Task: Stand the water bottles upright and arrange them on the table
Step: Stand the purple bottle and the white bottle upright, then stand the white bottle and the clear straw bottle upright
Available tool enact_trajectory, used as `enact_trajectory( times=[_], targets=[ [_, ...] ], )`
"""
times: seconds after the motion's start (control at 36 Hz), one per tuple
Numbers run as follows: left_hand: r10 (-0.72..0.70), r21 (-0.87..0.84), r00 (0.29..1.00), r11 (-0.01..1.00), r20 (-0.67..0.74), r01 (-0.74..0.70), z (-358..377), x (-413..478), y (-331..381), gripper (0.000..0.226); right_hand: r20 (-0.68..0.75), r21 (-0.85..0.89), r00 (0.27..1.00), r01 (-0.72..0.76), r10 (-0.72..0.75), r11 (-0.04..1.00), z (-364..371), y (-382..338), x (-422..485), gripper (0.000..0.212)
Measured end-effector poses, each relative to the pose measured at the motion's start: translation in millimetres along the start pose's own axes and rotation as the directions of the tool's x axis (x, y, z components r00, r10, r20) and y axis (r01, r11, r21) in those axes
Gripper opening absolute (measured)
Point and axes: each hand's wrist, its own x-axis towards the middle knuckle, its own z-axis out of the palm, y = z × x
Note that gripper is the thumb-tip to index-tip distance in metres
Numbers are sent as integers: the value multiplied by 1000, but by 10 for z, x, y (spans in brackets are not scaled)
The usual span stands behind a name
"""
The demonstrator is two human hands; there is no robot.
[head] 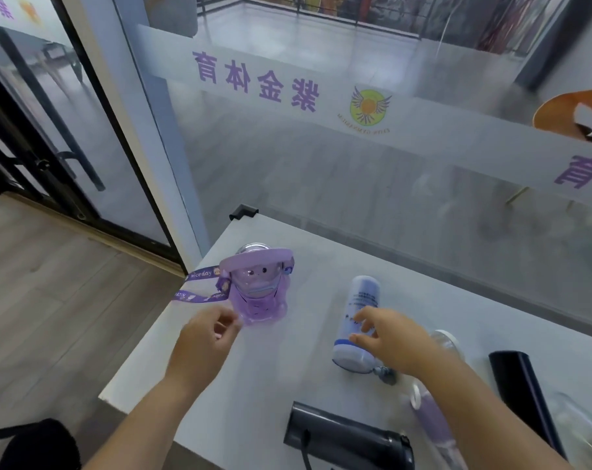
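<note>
A purple see-through cartoon bottle [255,286] with a lilac brim and a printed strap [199,284] stands upright near the table's far left corner. My left hand [203,340] hovers just left of its base, fingers loosely curled and holding nothing. A white bottle with a blue band [357,310] lies on its side in the middle of the table. My right hand [388,337] reaches over it, spread fingertips at its side. A dark grey bottle [349,435] lies near the front edge. A clear bottle with purple inside [432,422] lies partly under my right forearm.
The white table [281,368] stands against a glass partition [355,171] with a frosted band. A black bottle [521,391] and a clear bottle [583,432] lie at the right. A white-capped clear bottle [447,339] shows behind my right hand. Wooden floor lies to the left.
</note>
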Motion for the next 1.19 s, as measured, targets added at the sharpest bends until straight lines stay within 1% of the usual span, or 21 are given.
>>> enact_trajectory(
  times=[0.08, 0.17, 0.22, 0.33, 0.44, 0.58, 0.64, 0.69, 0.75, 0.81, 0.89, 1.03, 1.11, 1.14, 1.19],
  targets=[
    [-6, 85, 979, 996, 203, -12, 166, -131, -33, 11, -12, 36, 999, -31, 32, 999, 39, 123, -72, 40],
    [-38, 149, 923, 989, 383, -21, 343, -197, 10, 9, -11, 90, 997, -80, 82, 993, 67, 263, -162, 40],
    [-51, 186, 888, 982, 457, -39, 451, -204, 55, 11, -12, 119, 993, -116, 118, 986, 83, 365, -233, 39],
    [2, 184, 878, 977, 479, -103, 665, -165, 209, 7, -24, 149, 985, -167, 173, 975, 100, 595, -376, 38],
    [91, 195, 839, 954, 536, -228, 933, -95, 430, 16, -40, 149, 974, -213, 221, 966, 90, 820, -512, 41],
    [172, 183, 785, 922, 595, -340, 1289, -14, 643, 34, -73, 174, 963, -245, 260, 954, 59, 1035, -620, 36],
    [202, 167, 745, 906, 635, -388, 1420, 17, 671, 45, -81, 195, 959, -251, 271, 948, 47, 1117, -642, 35],
    [221, 201, 678, 851, 701, -485, 1528, 58, 674, 56, -76, 208, 958, -257, 277, 944, 40, 1189, -653, 35],
    [203, 258, 600, 764, 774, -591, 1601, 104, 684, 65, -67, 217, 956, -265, 285, 940, 37, 1250, -655, 35],
    [195, 291, 539, 669, 819, -684, 1657, 158, 703, 70, -64, 228, 955, -269, 290, 936, 30, 1297, -645, 36],
    [182, 318, 489, 561, 853, -764, 1701, 223, 748, 73, -56, 239, 955, -271, 292, 933, 11, 1351, -616, 36],
    [131, 309, 406, 456, 904, -835, 1753, 285, 790, 87, -53, 224, 955, -273, 291, 936, -34, 1425, -524, 31],
    [72, 328, 384, 390, 921, -860, 1782, 355, 775, 94, -58, 219, 956, -269, 288, 938, -54, 1452, -452, 28],
    [51, 346, 392, 380, 918, -858, 1783, 370, 815, 93, -61, 223, 956, -268, 288, 937, -55, 1460, -427, 29],
    [15, 397, 431, 363, 902, -843, 1761, 383, 902, 86, -64, 227, 956, -267, 288, 937, -55, 1475, -383, 31]
  ],
)
